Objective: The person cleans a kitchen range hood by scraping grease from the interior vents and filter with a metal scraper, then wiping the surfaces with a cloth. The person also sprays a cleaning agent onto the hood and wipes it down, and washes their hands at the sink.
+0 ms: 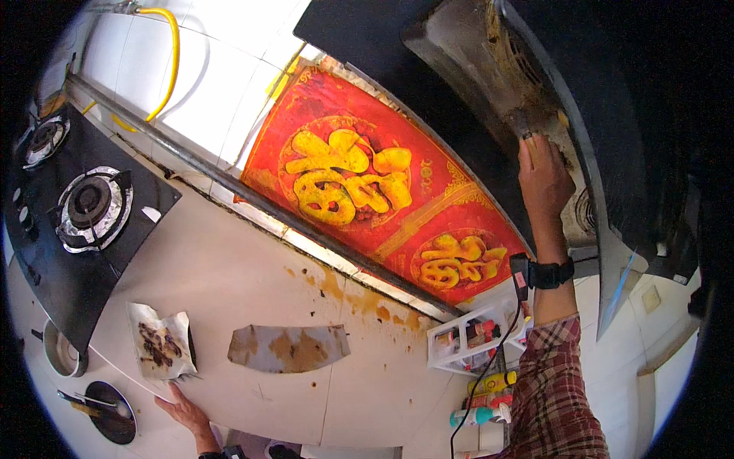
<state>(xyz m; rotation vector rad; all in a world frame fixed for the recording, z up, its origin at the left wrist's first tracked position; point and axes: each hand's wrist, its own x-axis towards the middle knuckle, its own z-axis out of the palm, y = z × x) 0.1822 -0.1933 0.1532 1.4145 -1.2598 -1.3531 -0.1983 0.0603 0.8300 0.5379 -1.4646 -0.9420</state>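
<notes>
My right hand (545,181) is raised to the greasy metal underside of a range hood (459,43). Its fingers are closed around a small dark tool (523,127), mostly hidden and too blurred to name exactly. A black band circles that wrist, with a cable hanging from it. Low in the picture, my left hand (186,414) is at the counter's front edge, fingers apart and holding nothing. Just beyond its fingertips lies a creased sheet (160,341) bearing dark brown greasy scrapings. A curved grey panel (289,349) with brown stains lies to its right on the counter (229,275).
A gas hob (137,221) with foil-ringed burners is at left. A pot (63,350) and a dark pan (106,410) with utensils sit below it. At right are a white rack (441,350) and bottles (481,416). A red decorated sheet (367,172) covers wall tiles; brown drips spot the counter.
</notes>
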